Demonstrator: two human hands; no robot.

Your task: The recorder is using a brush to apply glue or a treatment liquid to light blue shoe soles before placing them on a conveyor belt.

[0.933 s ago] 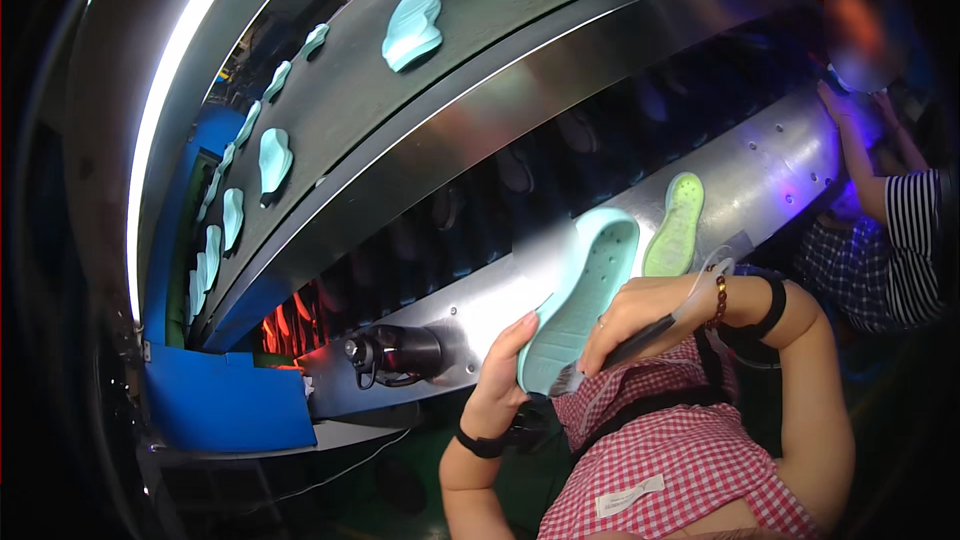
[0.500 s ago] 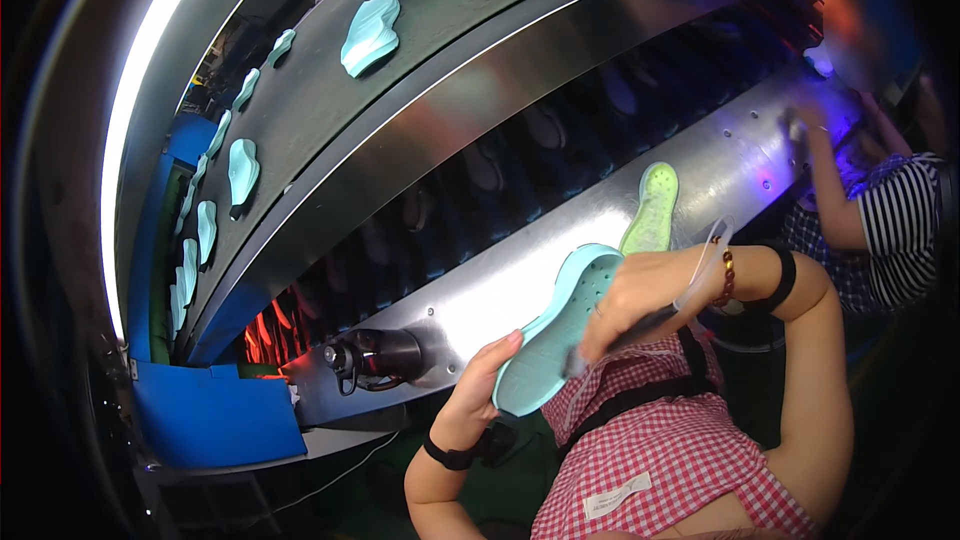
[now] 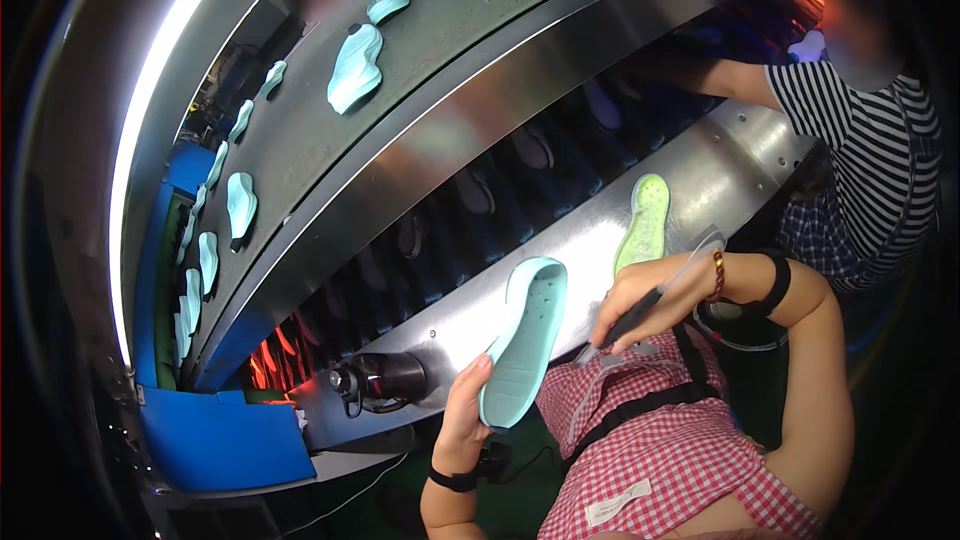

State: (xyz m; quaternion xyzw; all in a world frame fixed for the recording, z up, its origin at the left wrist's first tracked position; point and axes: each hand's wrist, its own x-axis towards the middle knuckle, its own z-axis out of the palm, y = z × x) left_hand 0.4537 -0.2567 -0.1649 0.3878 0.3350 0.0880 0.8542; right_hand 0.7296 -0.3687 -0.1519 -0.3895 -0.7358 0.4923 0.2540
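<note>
My left hand (image 3: 463, 414) grips a pale teal shoe sole (image 3: 522, 345) by its lower left edge, its hollow inner side with small holes turned up. My right hand (image 3: 640, 298), to the right of that sole and apart from it, is closed round a slim tool (image 3: 634, 317) with a black grip, a clear rear end and a narrow, greyish tip. What kind of tool it is I cannot make out. A lime-green sole (image 3: 645, 220) lies on the metal ledge (image 3: 480, 305) just beyond my right hand.
Teal soles (image 3: 356, 68) lie along the dark conveyor belt (image 3: 300, 140). Below it, more soles (image 3: 475, 190) sit in a dim rack. A black bottle (image 3: 385, 380) lies on the ledge. On the right, a person in a striped sleeve (image 3: 815, 100) reaches toward the rack.
My right hand and the tool have moved off the teal sole. The sole has turned more upright in my left hand. The belt's soles have shifted; the other person now reaches in.
</note>
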